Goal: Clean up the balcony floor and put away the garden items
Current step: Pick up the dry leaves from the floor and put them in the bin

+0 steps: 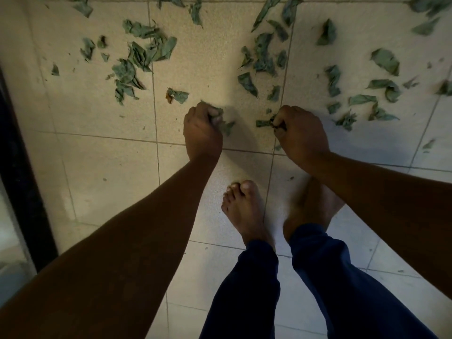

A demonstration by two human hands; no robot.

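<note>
Several dry green leaves [144, 51] lie scattered over the pale tiled floor [102, 167], mostly across the upper half of the view. My left hand [201, 132] is low at the floor with its fingers curled round a bunch of leaves [221, 119] that sticks out of the fist. My right hand [302, 135] is a short way to its right, also down at the floor, gripping a small clump of leaves [265, 123]. More leaves [381, 89] lie to the right of my right hand.
My two bare feet [244, 209] stand on the tiles just below the hands, with dark blue trouser legs [256, 289]. A dark door frame [22, 167] runs down the left edge. Tile joints cross the floor.
</note>
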